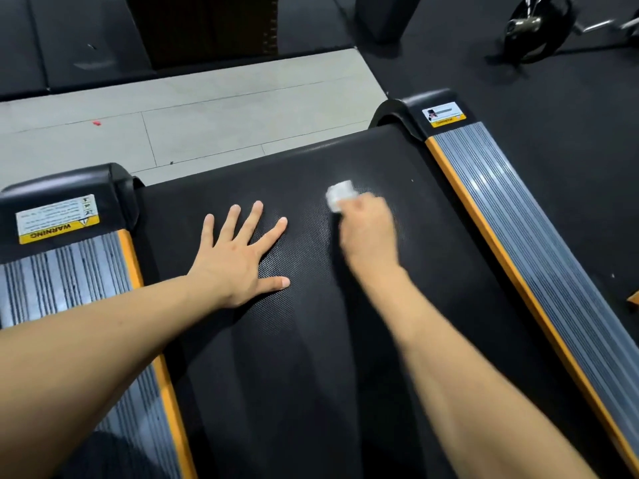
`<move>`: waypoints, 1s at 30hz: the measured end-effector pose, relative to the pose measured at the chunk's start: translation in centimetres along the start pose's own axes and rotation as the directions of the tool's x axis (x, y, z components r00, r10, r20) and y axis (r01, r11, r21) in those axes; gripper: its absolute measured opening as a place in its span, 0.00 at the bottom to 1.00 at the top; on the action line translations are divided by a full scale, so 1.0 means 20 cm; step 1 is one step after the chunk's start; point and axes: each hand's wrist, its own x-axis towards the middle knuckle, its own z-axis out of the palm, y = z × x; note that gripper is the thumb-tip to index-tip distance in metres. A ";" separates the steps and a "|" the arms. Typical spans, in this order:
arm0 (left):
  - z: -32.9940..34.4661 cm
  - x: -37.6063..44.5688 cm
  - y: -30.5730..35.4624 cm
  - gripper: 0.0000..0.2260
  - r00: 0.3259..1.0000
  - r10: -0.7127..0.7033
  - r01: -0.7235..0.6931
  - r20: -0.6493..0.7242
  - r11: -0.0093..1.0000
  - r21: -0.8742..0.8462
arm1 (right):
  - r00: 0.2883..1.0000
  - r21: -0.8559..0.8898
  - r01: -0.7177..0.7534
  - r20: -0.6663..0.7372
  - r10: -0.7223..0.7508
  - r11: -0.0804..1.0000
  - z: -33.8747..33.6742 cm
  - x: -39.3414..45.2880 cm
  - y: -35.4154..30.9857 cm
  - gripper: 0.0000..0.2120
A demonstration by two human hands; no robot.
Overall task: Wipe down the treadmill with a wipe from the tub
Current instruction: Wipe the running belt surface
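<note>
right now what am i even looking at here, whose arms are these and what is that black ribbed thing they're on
This is one picture from a camera worn on a person's head, looking forward and down, so the two bare arms are the wearer's own. The black textured surface is the running belt of a treadmill, seen toward its end. Grey ribbed side rails with orange edging run along both sides, each with a yellow warning sticker. The left hand lies flat on the belt with fingers spread. The right hand, blurred by motion, holds a small white wipe against the belt. Beyond the treadmill are pale floor tiles and dark gym flooring.
</note>
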 end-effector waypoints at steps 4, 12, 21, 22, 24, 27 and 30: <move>-0.05 -0.06 -0.03 0.40 0.998 0.043 -0.042 -0.037 0.999 0.034 | 0.944 0.075 0.324 0.040 -0.328 0.943 -0.01 -0.05 -0.12 0.12; 0.02 -0.38 -0.36 0.41 0.995 0.095 -0.091 -0.012 0.973 0.213 | 0.995 -0.071 -0.081 0.061 0.085 0.994 0.07 0.03 -0.26 0.10; 0.16 -0.44 -0.44 0.45 0.979 0.038 0.001 -0.198 0.981 0.194 | 0.982 -0.150 0.187 -0.009 -0.191 0.971 -0.01 0.04 -0.01 0.10; 0.16 -0.43 -0.44 0.44 0.979 0.053 -0.010 -0.199 0.978 0.210 | 0.997 -0.212 0.009 -0.069 -0.024 0.977 -0.05 0.10 0.17 0.12; 0.15 -0.42 -0.44 0.43 0.980 0.062 -0.017 -0.188 0.973 0.230 | 0.940 -0.231 -0.338 -0.129 0.316 0.912 -0.11 0.15 0.46 0.14; 0.14 -0.42 -0.42 0.43 0.986 0.031 0.002 -0.161 0.979 0.202 | 0.822 -0.289 -0.541 0.018 0.569 0.790 -0.09 0.18 0.61 0.12; 0.15 -0.41 -0.42 0.44 0.989 0.014 0.014 -0.148 0.983 0.181 | 0.862 -0.251 -0.473 0.069 0.503 0.845 -0.03 0.17 0.48 0.13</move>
